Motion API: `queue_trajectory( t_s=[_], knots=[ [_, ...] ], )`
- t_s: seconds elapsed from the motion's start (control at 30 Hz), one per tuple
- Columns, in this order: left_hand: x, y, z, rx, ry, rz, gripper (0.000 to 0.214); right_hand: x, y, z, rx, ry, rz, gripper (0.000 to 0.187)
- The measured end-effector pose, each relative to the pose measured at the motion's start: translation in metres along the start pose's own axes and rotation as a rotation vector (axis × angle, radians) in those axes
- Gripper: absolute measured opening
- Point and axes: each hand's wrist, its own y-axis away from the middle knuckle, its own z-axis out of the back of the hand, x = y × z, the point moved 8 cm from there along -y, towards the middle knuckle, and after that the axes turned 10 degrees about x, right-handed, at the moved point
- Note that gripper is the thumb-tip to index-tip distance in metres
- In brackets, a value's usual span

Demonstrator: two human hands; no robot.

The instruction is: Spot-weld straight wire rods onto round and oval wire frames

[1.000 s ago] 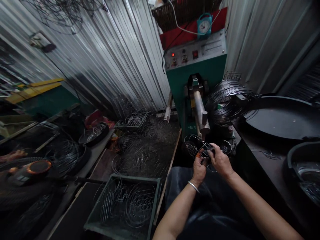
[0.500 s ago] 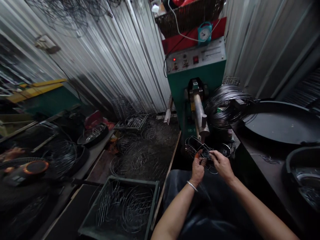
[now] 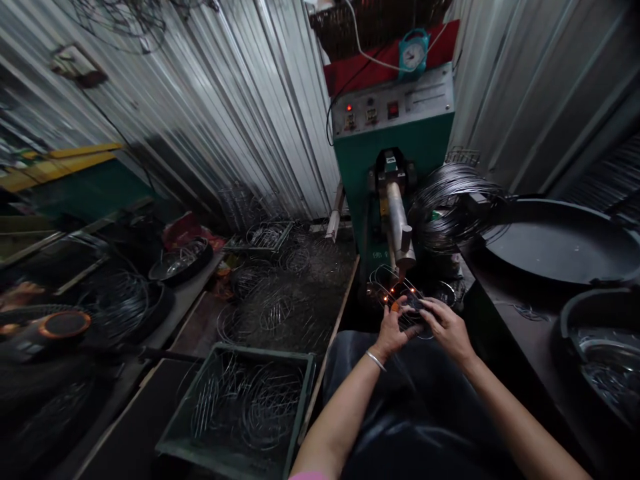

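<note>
My left hand point(image 3: 391, 329) and my right hand point(image 3: 447, 325) are both closed on a small wire frame point(image 3: 400, 293) made of thin metal rings and rods. I hold it under the tip of the steel arm point(image 3: 399, 223) of a green welding machine point(image 3: 395, 143). Several orange sparks glow on the wire frame between my fingers. A silver bangle sits on my left wrist. My lap, under a dark apron point(image 3: 415, 400), lies just below the hands.
A green crate point(image 3: 240, 407) of loose wire pieces stands at my lower left. More wire frames point(image 3: 285, 293) lie heaped on the floor beyond it. A coil of dark wire point(image 3: 450, 203) and a black round tray point(image 3: 560, 237) are at the right. Corrugated metal walls close in behind.
The wire frame has been brought under the machine's arm tip and sparks now glow on it. Both hands stay on the frame, slightly shifted.
</note>
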Motion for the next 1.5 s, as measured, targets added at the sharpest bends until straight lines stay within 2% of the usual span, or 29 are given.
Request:
queue_trajectory(
  t_s=[0.1, 0.23, 0.3, 0.4, 0.53, 0.77, 1.03, 1.13, 1.23, 1.37, 1.5],
  knots=[
    [-0.002, -0.001, -0.01, 0.159, -0.135, -0.026, 0.071, -0.017, 0.026, 0.004, -0.035, -0.046, -0.051, 0.032],
    [0.002, -0.003, -0.015, 0.123, -0.046, 0.013, 0.064, -0.026, 0.04, 0.012, -0.141, -0.144, -0.111, 0.033],
    [0.002, -0.003, -0.015, 0.07, 0.077, 0.03, 0.064, -0.022, 0.034, 0.014, -0.128, -0.16, -0.13, 0.03],
    [0.001, -0.004, -0.012, -0.01, 0.244, 0.044, 0.064, -0.016, 0.016, 0.012, -0.024, -0.191, -0.181, 0.032],
    [-0.002, -0.007, -0.002, -0.104, 0.359, 0.008, 0.06, -0.01, -0.008, 0.005, 0.076, -0.253, -0.21, 0.037],
    [-0.007, -0.016, 0.012, -0.157, 0.478, 0.001, 0.061, -0.003, -0.032, -0.008, 0.063, -0.232, -0.179, 0.037],
    [-0.006, -0.025, 0.017, -0.181, 0.544, 0.002, 0.06, 0.009, -0.052, -0.01, 0.033, -0.132, -0.139, 0.039],
    [-0.006, -0.024, 0.015, -0.191, 0.534, 0.019, 0.058, 0.01, -0.047, -0.006, 0.03, -0.106, -0.1, 0.036],
    [-0.005, -0.024, 0.014, -0.196, 0.545, 0.021, 0.057, 0.005, -0.025, 0.008, -0.029, -0.047, -0.033, 0.033],
    [0.004, -0.023, 0.012, -0.226, 0.657, 0.044, 0.053, -0.014, 0.006, 0.026, -0.1, -0.051, -0.08, 0.029],
    [0.008, -0.019, 0.022, -0.313, 0.723, 0.047, 0.047, -0.013, -0.005, 0.026, 0.006, -0.049, -0.129, 0.032]
  ],
)
